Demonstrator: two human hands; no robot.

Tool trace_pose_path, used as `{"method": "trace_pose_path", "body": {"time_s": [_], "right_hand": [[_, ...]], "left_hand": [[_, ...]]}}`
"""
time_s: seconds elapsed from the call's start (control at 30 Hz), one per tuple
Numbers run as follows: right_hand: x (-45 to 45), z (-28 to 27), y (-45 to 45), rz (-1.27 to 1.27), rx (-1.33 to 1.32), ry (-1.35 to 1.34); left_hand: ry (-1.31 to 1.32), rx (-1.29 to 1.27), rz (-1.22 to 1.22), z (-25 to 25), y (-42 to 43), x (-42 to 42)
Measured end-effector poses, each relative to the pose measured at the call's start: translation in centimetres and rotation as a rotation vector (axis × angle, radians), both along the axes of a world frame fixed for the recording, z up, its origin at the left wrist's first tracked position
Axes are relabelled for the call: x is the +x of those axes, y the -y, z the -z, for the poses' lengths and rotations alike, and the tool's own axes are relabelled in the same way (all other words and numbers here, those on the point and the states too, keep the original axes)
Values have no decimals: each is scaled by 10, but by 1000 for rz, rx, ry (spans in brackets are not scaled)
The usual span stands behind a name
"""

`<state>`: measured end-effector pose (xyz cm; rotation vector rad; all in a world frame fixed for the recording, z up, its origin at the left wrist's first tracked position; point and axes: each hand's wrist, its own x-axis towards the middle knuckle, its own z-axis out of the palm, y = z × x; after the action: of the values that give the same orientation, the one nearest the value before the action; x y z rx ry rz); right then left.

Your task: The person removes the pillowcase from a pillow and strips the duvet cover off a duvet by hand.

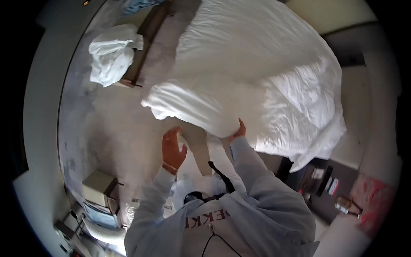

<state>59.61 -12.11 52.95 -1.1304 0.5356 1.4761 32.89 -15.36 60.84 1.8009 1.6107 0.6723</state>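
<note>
A large white duvet (222,64) spreads over the bed, its near edge bunched and hanging towards my legs. At that edge, my right hand (238,130) holds the duvet with the thumb on the outside; the other fingers are hidden by the cloth. My left hand (173,147) is off the duvet, just below its bunched left corner. Its thumb stands apart from the fingers, and nothing is in it. A bracelet (169,167) circles the left wrist.
White bedding (111,53) lies heaped on a bench (143,47) at upper left. A small pale stool (99,187) stands at lower left. On the right, a dark bedside table (314,186) carries several small items beside a red-patterned surface (376,201).
</note>
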Motion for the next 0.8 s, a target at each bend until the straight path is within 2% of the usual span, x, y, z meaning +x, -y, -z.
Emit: {"method": "trace_pose_path", "body": {"time_s": [0.07, 0.17, 0.27, 0.33, 0.37, 0.47, 0.57, 0.63, 0.7, 0.73, 0.8], "right_hand": [[8, -38, 49, -46, 172, -88], [17, -116, 99, 78, 208, 7], [27, -164, 147, 217, 292, 187], [32, -179, 169, 276, 300, 199], [38, -181, 182, 293, 309, 207], [54, -172, 221, 311, 328, 225], [78, -155, 252, 187, 252, 259], [81, -152, 269, 139, 254, 252], [93, -141, 289, 105, 243, 230], [99, -131, 297, 126, 298, 208], [107, -116, 315, 123, 371, 111]], "left_hand": [[-72, 19, 142, -9, -18, 14], [-219, 71, 534, -4, -3, 67], [-107, 195, 621, 4, 40, 118], [207, 40, 607, 23, 57, 140], [211, 51, 625, 25, 68, 144], [328, -181, 865, 25, 109, 138], [214, -214, 869, 10, 146, 133], [169, -211, 777, 5, 170, 139], [140, -89, 572, -14, 192, 143], [125, -96, 557, -19, 199, 148], [173, 113, 445, -32, 210, 152]]}}
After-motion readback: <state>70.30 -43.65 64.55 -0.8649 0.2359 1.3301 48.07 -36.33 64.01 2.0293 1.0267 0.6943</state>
